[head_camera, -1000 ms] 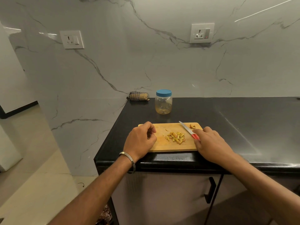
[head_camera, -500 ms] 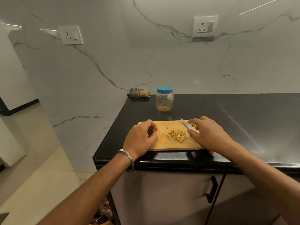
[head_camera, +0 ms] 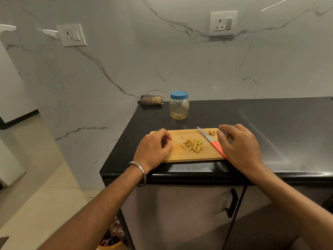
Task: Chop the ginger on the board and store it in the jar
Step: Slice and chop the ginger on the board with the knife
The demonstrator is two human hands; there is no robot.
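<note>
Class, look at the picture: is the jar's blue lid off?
No, the blue lid sits on top of the jar, which stands behind the cutting board.

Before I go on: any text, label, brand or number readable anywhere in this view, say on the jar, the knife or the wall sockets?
None can be read.
Jar: clear with a blue lid, no label in view.
Knife: blade and red handle show no marking.
Two wall sockets: plain white plates, no lettering legible.
Cutting board: bare wood.

one jar (head_camera: 179, 107), one knife (head_camera: 211, 142), two sockets (head_camera: 71, 35)
</note>
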